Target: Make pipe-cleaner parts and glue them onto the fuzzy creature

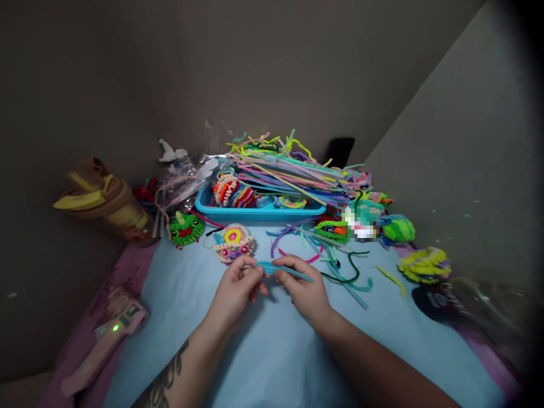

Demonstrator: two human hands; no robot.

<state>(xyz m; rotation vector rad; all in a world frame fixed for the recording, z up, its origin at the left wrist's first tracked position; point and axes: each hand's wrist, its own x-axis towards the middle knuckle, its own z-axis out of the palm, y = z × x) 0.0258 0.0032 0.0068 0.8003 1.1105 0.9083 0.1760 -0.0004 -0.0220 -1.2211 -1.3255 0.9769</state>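
A blue pipe cleaner, bent into a small bundle with a straight tail, is stretched between my two hands above the light blue table cover. My left hand pinches its left end between thumb and fingers. On the other side, my right hand grips the bundle, and the tail sticks out past the fingers to the right. Just beyond my left hand lies a round craft piece of coiled pipe cleaners with a pink and yellow centre. Loose pipe cleaners lie scattered to the right of my hands.
A blue tray full of colourful pipe cleaners stands at the back. Left are a green craft piece, a brown and yellow container and a pink glue gun. A yellow craft piece sits right, near a plastic bag.
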